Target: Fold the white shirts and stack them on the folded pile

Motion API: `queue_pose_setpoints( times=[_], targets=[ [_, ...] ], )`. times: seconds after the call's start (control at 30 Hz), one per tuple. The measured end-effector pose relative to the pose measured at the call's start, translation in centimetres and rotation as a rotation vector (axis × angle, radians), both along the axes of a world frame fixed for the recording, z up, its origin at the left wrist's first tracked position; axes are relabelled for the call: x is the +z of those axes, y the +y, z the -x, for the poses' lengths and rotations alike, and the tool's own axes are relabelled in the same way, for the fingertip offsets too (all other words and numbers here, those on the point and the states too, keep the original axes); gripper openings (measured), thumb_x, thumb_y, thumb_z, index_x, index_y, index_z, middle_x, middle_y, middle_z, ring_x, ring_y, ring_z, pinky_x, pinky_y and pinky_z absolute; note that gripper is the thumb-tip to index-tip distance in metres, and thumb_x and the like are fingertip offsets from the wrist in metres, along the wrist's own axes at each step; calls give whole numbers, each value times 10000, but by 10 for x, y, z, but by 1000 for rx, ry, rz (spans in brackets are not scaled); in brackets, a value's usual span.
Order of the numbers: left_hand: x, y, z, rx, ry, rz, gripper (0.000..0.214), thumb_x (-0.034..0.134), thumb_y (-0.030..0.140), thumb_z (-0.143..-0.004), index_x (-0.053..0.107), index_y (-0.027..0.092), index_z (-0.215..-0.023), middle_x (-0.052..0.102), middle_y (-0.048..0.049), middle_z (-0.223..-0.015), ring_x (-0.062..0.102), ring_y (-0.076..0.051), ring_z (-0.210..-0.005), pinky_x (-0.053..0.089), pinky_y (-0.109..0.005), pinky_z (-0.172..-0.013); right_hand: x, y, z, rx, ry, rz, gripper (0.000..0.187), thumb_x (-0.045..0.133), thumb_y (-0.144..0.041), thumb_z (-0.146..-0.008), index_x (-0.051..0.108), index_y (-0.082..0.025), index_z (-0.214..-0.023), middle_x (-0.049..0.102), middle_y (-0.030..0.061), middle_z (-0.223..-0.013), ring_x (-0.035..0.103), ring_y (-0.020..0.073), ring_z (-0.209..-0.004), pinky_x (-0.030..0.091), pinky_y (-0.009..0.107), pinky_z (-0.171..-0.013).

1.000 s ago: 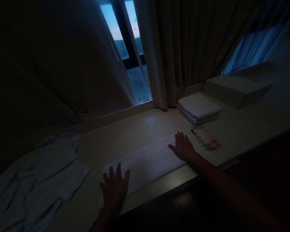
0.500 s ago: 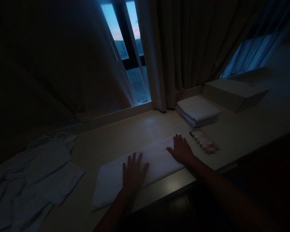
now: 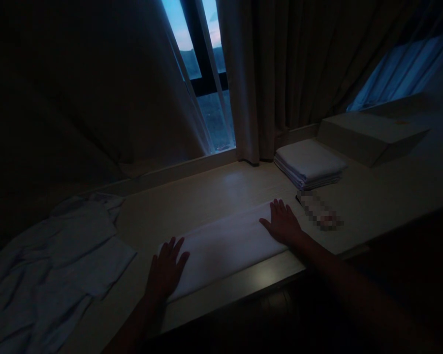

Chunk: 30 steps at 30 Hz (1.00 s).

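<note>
A white cloth (image 3: 225, 246), folded into a long flat strip, lies on the pale wooden counter (image 3: 206, 201). My left hand (image 3: 168, 268) rests flat on the strip's left end with its fingers spread. At the opposite end, my right hand (image 3: 282, 223) lies flat with the thumb stretched out toward the middle. Neither hand grips anything. The room is dim, and the part of the cloth under each palm is hidden.
To the left lies a crumpled heap of white cloths (image 3: 66, 260). A stack of folded white cloths (image 3: 310, 160) sits at the back right, beside a pale box (image 3: 372, 132). A blurred-out flat object (image 3: 319, 211) lies near my right hand. Curtains (image 3: 254, 88) hang behind.
My left hand has slid left from the middle of the folded cloth to its left end. My right hand stays at the right end. The view has shifted slightly.
</note>
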State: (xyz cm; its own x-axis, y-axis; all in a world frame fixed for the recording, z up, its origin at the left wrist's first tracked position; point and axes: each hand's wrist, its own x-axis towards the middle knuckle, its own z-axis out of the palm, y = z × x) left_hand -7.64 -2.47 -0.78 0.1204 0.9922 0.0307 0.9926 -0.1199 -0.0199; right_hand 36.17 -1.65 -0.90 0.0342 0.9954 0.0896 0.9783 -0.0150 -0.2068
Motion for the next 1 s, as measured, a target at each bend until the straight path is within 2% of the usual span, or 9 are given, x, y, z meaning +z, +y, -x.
queue_pose_setpoints(
  times=[0.23, 0.33, 0.43, 0.57, 0.7, 1.0],
  targets=[
    [0, -3, -4, 20, 32, -53, 609, 247, 556, -933, 228, 327, -1497, 211, -38, -1589, 135, -330, -1456, 217, -541, -1113, 1, 1, -1, -22, -33, -6, 909, 193, -709, -893, 283, -13, -1471, 221, 211, -1543, 96, 338, -1447, 60, 497, -1163],
    [2, -4, -6, 18, 44, -58, 617, 244, 563, -929, 217, 330, -1500, 200, -33, -1592, 139, -342, -1453, 226, -547, -1106, 8, 2, 5, 7, -73, -60, 872, 214, -679, -909, 315, -10, -1458, 233, 218, -1537, 102, 347, -1444, 19, 508, -1164],
    [4, -4, -8, 27, 60, -54, 613, 242, 557, -930, 234, 325, -1497, 212, -37, -1589, 160, -344, -1447, 226, -546, -1105, 20, 0, 26, 109, -81, -122, 810, 218, -656, -925, 331, -63, -1464, 241, 181, -1544, 95, 326, -1450, 1, 508, -1167],
    [6, -5, -10, 25, 62, -56, 615, 249, 560, -928, 237, 324, -1496, 228, -37, -1584, 172, -333, -1446, 230, -535, -1106, 29, -5, 67, 336, -14, -117, 766, 232, -709, -901, 318, -222, -1486, 240, 83, -1561, 111, 307, -1451, 52, 521, -1168],
    [8, -5, -12, 20, 51, -67, 616, 245, 569, -926, 250, 327, -1492, 248, -42, -1577, 205, -335, -1436, 243, -537, -1098, 23, -8, 88, 437, 25, -49, 755, 235, -742, -883, 304, -296, -1487, 242, 52, -1562, 138, 324, -1443, 105, 550, -1154],
    [10, -8, -14, 30, 28, -78, 613, 258, 574, -924, 280, 324, -1483, 264, -40, -1571, 199, -326, -1440, 229, -526, -1114, 18, -11, 86, 432, 29, -56, 713, 259, -711, -903, 286, -312, -1493, 210, 23, -1571, 117, 318, -1447, 103, 532, -1161]
  ],
)
